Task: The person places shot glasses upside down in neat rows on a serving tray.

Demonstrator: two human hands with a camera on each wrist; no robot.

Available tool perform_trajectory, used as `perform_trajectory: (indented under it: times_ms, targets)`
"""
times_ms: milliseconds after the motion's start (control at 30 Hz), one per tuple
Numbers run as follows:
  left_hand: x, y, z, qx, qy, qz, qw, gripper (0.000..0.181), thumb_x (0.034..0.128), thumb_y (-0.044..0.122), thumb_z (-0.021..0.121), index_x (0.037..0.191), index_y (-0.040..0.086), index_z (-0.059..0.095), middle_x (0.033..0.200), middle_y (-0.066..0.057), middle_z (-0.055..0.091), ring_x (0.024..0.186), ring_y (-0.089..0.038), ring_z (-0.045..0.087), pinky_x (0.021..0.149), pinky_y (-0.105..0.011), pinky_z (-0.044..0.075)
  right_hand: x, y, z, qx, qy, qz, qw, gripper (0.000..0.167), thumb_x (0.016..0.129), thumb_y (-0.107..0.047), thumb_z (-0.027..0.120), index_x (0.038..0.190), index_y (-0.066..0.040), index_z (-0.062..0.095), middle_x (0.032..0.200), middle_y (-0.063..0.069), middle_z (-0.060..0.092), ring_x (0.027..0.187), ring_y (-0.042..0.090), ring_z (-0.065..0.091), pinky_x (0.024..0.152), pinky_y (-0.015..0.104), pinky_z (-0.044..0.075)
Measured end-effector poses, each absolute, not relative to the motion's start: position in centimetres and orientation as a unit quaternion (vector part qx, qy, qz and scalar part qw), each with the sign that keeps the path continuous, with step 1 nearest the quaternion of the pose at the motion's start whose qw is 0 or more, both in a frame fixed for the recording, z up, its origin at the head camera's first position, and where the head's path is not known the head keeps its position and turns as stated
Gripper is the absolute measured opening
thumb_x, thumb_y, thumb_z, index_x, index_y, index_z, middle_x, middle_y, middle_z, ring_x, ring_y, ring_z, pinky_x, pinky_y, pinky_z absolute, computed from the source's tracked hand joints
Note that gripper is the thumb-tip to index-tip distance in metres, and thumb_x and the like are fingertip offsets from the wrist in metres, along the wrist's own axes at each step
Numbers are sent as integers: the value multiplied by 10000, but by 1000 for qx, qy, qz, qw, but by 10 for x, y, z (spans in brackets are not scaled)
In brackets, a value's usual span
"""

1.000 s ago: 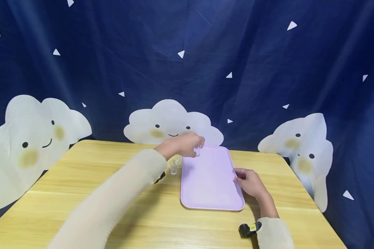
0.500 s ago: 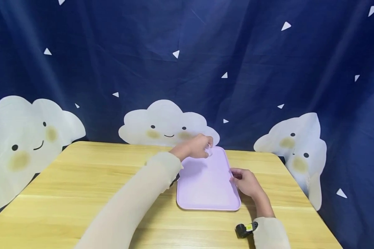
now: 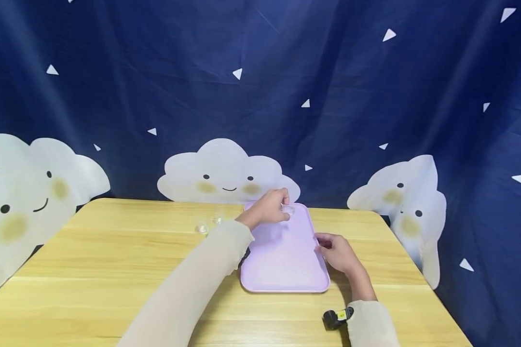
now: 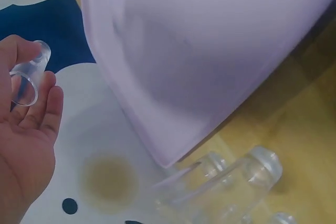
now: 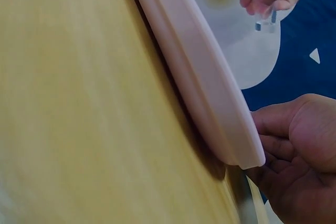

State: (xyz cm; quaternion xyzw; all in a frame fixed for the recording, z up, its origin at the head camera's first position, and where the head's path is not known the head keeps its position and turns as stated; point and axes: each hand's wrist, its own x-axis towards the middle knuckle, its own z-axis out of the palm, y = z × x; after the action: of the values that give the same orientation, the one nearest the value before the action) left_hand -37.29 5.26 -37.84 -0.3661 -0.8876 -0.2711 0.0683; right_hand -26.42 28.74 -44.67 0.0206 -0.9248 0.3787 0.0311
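My left hand (image 3: 267, 208) pinches a small clear shot glass (image 3: 288, 209) above the far end of a lilac tray (image 3: 285, 265). In the left wrist view the glass (image 4: 32, 72) lies tilted between thumb and fingers, its round mouth toward the palm. At the tray's right side my right hand (image 3: 339, 253) grips the rim. The right wrist view has its fingers (image 5: 273, 121) against the tray's edge (image 5: 210, 72); the underside of that grip is partly hidden. More clear glasses (image 3: 202, 228) stand left of the tray, partly behind the left forearm, and fill the lower left wrist view.
The tray lies flat on a light wooden table (image 3: 113, 270). A dark blue curtain (image 3: 191, 72) with white clouds hangs right behind the table's far edge. A black wrist camera (image 3: 333, 319) sits at the right cuff.
My left hand has carried the shot glass rightward from the tray's far left edge to farther over the tray. The right hand keeps its place at the rim. The head view has turned slightly right.
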Motion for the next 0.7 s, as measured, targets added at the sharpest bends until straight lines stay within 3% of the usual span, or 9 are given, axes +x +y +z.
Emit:
perform_trajectory:
  times_ms: [267, 533, 700]
  targets:
    - [-374, 52, -388, -329, -902, -271, 64, 282, 789, 165, 802, 878, 102, 542, 753, -5, 556, 795, -188, 572, 734, -290, 474, -264, 286, -446, 17, -923, 384, 32, 390, 951, -19, 651, 1338, 27, 641, 1154, 156, 717, 1015, 261, 649, 899, 432, 560]
    - [-373, 52, -393, -320, -907, -267, 66, 267, 812, 220, 796, 839, 99, 560, 716, 7, 553, 803, -199, 589, 732, -298, 474, -265, 286, -446, 6, -918, 395, 23, 399, 956, -18, 646, 1353, 19, 633, 1181, 160, 709, 1022, 260, 643, 907, 422, 560]
    - [-370, 52, -395, -304, -908, -281, 59, 260, 835, 204, 806, 885, 99, 574, 833, -29, 624, 877, -212, 604, 809, -316, 497, -263, 285, -446, 3, -917, 398, 21, 399, 959, -18, 643, 1356, 17, 631, 1180, 152, 709, 1025, 253, 640, 910, 418, 556]
